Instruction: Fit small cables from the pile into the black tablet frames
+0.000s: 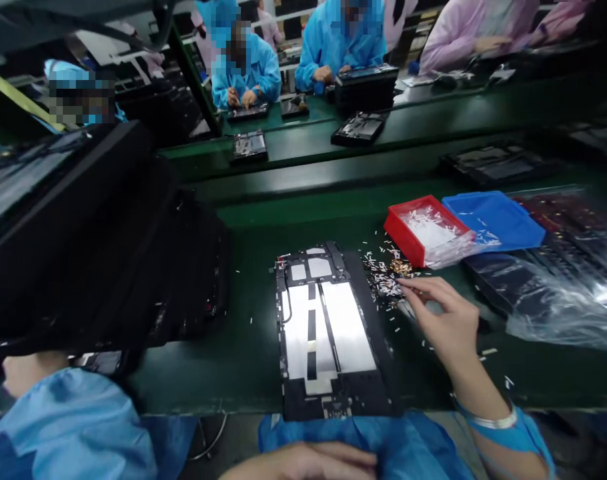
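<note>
Currently, the right hand [446,320] sits at a scatter of small white and gold pieces [386,277] on the green desk [223,380]; its grip is open, fingers spread, forefinger at the scatter's edge, nothing visibly held. The left hand [298,463] lies flat at the lower frame edge, partly cut off; its grip cannot be determined. A black tablet frame [328,333] lies just left of the pieces. A red tray [403,230] and a blue tray [493,220] stand beyond, beside plastic film [548,313].

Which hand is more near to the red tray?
Right. The right hand is close in front of the red tray; the left hand is far, at the bench's near edge.
</note>
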Action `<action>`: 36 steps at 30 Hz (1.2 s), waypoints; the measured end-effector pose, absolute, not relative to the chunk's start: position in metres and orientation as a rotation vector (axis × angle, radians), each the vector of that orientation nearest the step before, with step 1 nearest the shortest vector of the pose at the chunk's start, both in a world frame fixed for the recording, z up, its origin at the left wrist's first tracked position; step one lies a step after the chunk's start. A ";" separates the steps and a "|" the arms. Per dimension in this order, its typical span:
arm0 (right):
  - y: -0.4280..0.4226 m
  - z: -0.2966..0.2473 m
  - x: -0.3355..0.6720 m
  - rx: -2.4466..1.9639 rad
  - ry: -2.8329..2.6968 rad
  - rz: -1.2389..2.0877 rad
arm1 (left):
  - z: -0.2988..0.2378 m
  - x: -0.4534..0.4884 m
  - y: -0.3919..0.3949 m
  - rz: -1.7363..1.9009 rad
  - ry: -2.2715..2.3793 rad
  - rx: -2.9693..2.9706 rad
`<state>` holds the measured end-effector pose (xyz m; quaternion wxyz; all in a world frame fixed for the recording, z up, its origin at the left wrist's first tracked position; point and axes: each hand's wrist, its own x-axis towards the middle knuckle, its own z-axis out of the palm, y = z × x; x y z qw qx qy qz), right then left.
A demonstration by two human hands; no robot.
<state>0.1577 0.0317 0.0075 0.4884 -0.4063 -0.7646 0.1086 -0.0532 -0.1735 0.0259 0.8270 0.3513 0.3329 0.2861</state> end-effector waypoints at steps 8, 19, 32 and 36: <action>0.005 0.059 0.117 -0.435 -2.139 0.229 | 0.064 -0.074 -0.075 1.039 1.088 0.866; 0.017 0.067 0.098 -0.465 -2.180 -0.019 | 0.062 -0.071 -0.030 0.955 0.920 0.970; 0.051 0.065 0.109 -0.656 -2.203 -0.269 | 0.048 -0.080 -0.024 0.995 1.126 1.006; 0.092 0.062 0.135 -0.873 -1.955 -0.728 | 0.047 -0.084 -0.018 1.115 1.053 0.816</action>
